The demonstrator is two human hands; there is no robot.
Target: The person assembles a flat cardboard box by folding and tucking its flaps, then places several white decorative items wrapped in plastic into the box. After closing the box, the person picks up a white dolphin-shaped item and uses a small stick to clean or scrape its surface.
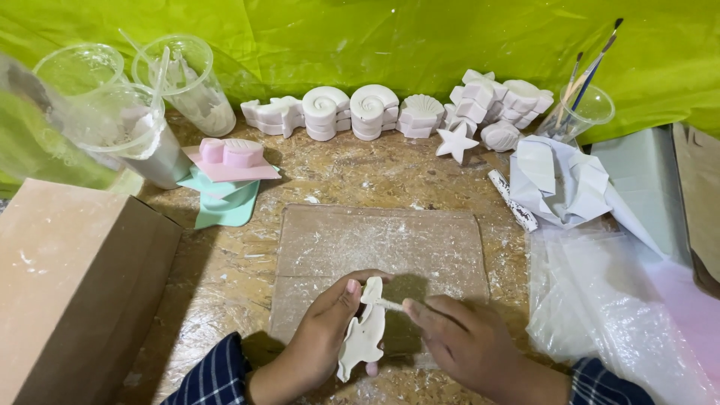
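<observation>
Both sleeves run off the bottom edge, leaving the arms unseen. The left hand (319,341) covers part of the white plaster figure (362,330), whose exact shape cannot be told; the right hand (469,345) hides most of a thin white tool (388,304). A cardboard box (71,292) is cut by the left edge, clear plastic bags (615,307) by the right. Brush tips (592,64) are too small to make out.
</observation>
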